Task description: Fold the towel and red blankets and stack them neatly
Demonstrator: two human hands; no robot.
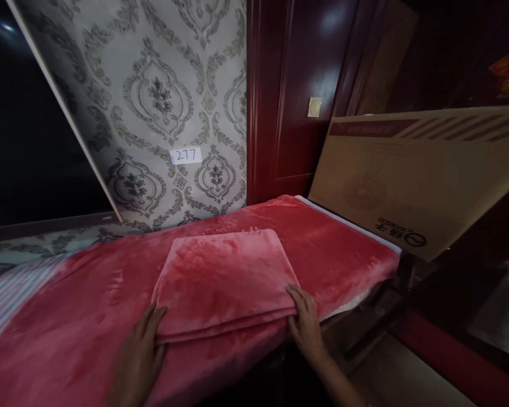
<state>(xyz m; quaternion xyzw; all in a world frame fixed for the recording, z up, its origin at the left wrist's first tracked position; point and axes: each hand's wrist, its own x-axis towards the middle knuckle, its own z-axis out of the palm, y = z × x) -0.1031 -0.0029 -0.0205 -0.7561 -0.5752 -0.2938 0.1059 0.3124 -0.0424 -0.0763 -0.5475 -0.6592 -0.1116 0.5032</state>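
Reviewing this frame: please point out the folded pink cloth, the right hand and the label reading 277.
Folded pink cloth point(224, 280): head view, middle of its top face.
Right hand point(307, 323): head view, back of the hand.
Label point(186, 155): head view, its middle, at the digits.

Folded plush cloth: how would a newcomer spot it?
Find the red plush cover below the patterned wallpaper. On it, between the left hand and right hand, lies the folded pink plush cloth. Its layered near edge sets it apart from the cover beneath.
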